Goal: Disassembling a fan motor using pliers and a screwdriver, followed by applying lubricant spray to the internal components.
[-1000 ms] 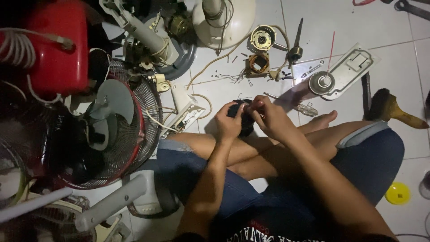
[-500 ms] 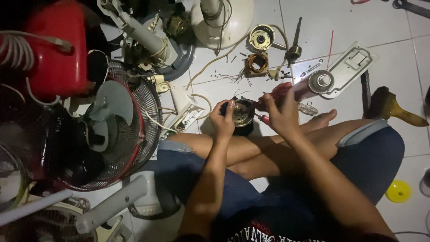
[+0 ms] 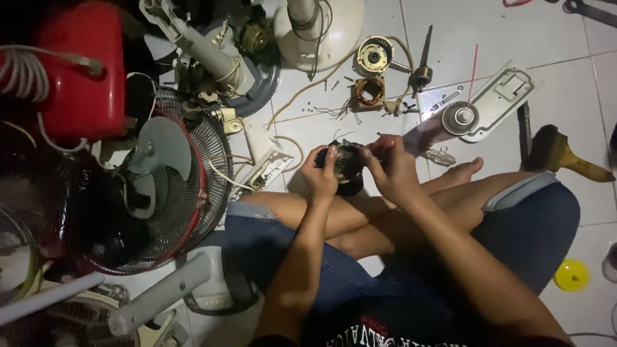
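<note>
Both hands are closed on a small dark fan motor [image 3: 347, 168] held just above the person's crossed shins: the left hand [image 3: 321, 175] clasps its left side, the right hand [image 3: 392, 168] pinches its right edge (fingertips blurred). Just beyond the grip lies a copper-wound stator [image 3: 368, 93]; to its left stands a fan grille [image 3: 193, 186].
</note>
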